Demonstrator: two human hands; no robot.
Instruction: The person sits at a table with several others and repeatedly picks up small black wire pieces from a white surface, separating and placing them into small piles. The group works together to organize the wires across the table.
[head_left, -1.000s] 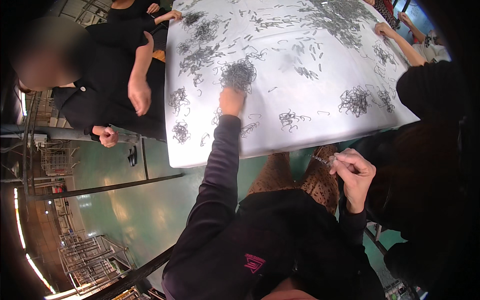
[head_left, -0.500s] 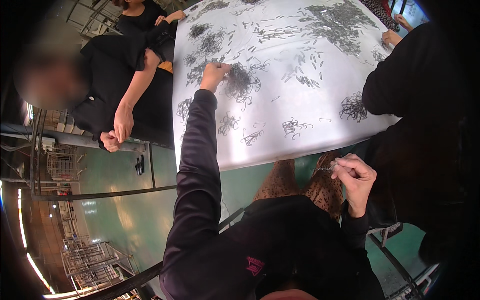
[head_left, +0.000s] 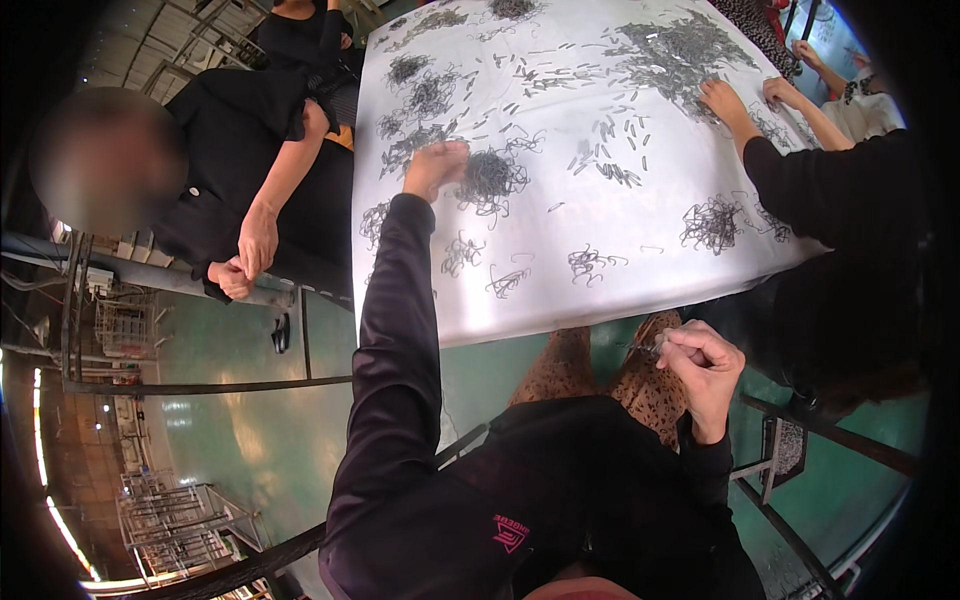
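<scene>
My left hand [head_left: 437, 168] stretches far over the white-covered table [head_left: 560, 285], at the left edge of a tangled heap of dark curved wire hooks [head_left: 495, 176]. Its fingers are pressed together, but whatever lies between them is hidden. Nearer to me, off the table's front edge and above my lap, my right hand [head_left: 703, 365] pinches a thin dark wire piece [head_left: 645, 347] between thumb and fingers. Smaller groups of hooks [head_left: 595, 263] lie along the near part of the table.
Many small dark strips [head_left: 670, 60] are spread over the far right of the table. On the left stands a co-worker with hands together [head_left: 245, 262]; on the right a co-worker's hand [head_left: 725, 105] reaches over the cloth. Another hook heap [head_left: 712, 223] sits near that person.
The view has shifted slightly. At the right, a co-worker's hand has come in over the strips. My left hand stays by the hook heap, and my right hand still pinches the wire piece.
</scene>
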